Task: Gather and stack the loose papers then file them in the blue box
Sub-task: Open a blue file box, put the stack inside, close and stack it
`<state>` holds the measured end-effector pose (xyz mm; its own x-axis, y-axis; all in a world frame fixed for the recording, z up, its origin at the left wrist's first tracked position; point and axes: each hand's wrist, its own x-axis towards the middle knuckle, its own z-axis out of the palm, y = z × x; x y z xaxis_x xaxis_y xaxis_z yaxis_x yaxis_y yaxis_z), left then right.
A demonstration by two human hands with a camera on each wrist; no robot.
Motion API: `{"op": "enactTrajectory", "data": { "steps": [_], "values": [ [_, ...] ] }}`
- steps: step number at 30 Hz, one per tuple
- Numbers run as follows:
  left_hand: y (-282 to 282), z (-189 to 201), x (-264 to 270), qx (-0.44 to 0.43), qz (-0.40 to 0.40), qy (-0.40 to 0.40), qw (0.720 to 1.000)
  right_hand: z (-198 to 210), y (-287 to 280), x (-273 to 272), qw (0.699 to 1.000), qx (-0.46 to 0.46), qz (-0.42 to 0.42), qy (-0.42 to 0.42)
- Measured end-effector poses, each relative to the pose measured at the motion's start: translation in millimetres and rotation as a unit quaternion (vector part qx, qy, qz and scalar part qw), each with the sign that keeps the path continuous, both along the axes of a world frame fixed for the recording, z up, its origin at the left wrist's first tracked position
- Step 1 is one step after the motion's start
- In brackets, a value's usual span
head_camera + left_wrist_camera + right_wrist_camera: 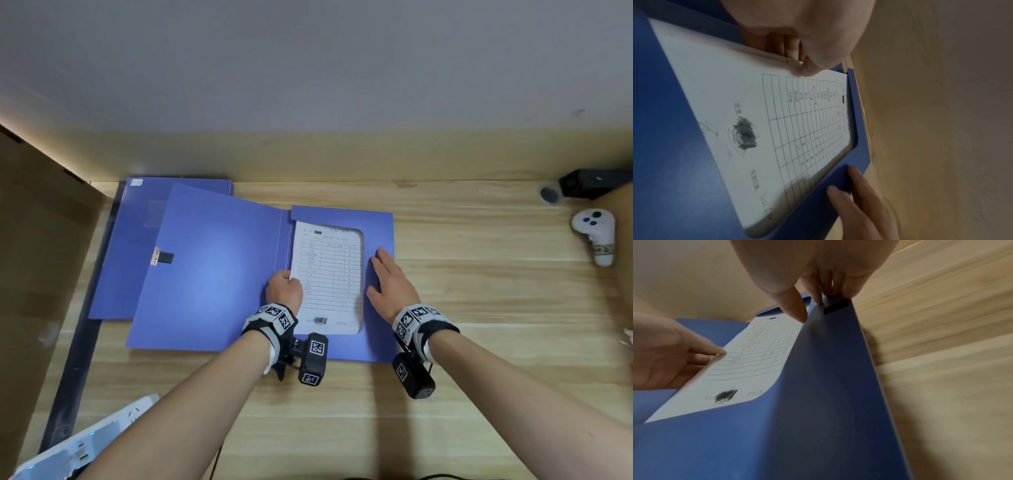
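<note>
Nearest to us, our two bare forearms reach out over the wooden table [479, 291], each wrist strapped with a marker-covered camera band. Our left hand [283, 289] has its grip curled round the left edge of the stack of papers [327, 274]; in the left wrist view the fingers [789, 47] sit under the edge while the thumb bears on the top sheet. Our right hand [388, 286] lies flat, grip spread, on the blue flap that covers the right side of the stack, fingers straight and touching it.

We see the papers lying inside the open blue box [342, 219], the top sheet a printed grid with a dark scribble near its close end. The box lid [212, 267] lies folded open to the left, a small metal clasp at its far left edge. Under the lid and beyond it rests a second blue folder [137, 219].

Far right, a white controller [594, 233] lies beside a black device [592, 183] against the wall. At near left sits a white power strip [102, 435].
</note>
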<state>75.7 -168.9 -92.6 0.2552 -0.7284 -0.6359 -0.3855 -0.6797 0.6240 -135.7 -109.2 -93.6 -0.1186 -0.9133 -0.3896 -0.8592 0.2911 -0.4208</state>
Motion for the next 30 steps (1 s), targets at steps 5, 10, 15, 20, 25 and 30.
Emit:
{"op": "enactTrajectory", "data": {
  "steps": [5, 10, 15, 20, 25, 30],
  "values": [
    [12.3, -1.4, -17.2, 0.029, -0.008, 0.072, 0.997, -2.8, 0.4, 1.7, 1.000, -0.001, -0.001, 0.003],
    [17.1, 4.4, -12.7, -0.006, -0.032, 0.045, 0.998, -4.8, 0.8, -1.7, 1.000, 0.000, 0.003, -0.003],
    [33.9, -0.7, 12.0, -0.019, -0.108, -0.020, 0.994, -3.3, 0.6, -3.7, 1.000, -0.001, 0.013, -0.001],
    [48.6, 12.4, 18.6, 0.000, -0.231, -0.050, 0.972, -2.1, 1.6, 0.0, 1.000, 0.007, 0.012, -0.003],
    [54.2, 16.4, 16.6, 0.038, -0.303, -0.100, 0.947, 1.3, 2.0, -1.6, 1.000, 0.011, 0.016, -0.014],
    [57.4, 21.1, 25.3, 0.033, -0.341, -0.132, 0.930, 10.9, 18.2, -6.1, 0.999, -0.025, 0.031, 0.000]
  ]
}}
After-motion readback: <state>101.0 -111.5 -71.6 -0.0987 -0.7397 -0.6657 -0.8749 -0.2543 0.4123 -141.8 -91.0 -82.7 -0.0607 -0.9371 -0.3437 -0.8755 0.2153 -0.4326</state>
